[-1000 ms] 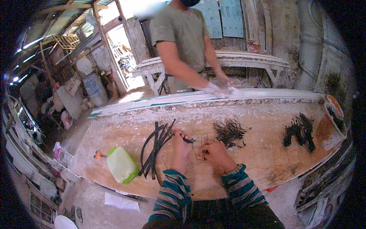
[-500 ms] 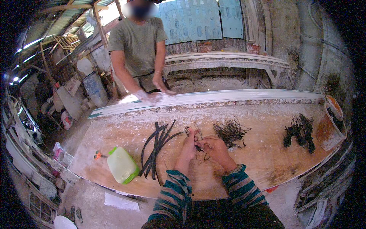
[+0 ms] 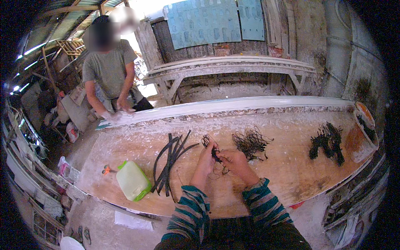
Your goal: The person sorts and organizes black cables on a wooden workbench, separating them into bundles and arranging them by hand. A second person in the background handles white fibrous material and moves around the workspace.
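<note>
Over the middle of the plywood table my left hand [image 3: 204, 160] is closed round a small bundle of black cords [image 3: 215, 155], whose loops stick up past the thumb. My right hand [image 3: 234, 160] pinches the same bundle from the other side with thumb and forefinger. Thin cord ends hang below the fingers; the exact grip there is too small to make out. Just beyond my right hand lies a loose tangle of dark looped cords [image 3: 252, 145]. Left of my hands, several flat black strips [image 3: 168, 168] lie crossed over each other.
A pale container with green edges [image 3: 133, 181] and orange-handled scissors [image 3: 108, 170] lie at left. Dark cord bundles [image 3: 328, 143] and a tipped orange bucket [image 3: 361, 141] are at right. A long white-coated board [image 3: 233, 106] borders the far side, where a co-worker's hand [image 3: 111, 118] touches it.
The co-worker has moved left along the white board. In my hands, the cord bundle shows more between the fingers, its loops spread above my left thumb; both forearms stay almost in place.
</note>
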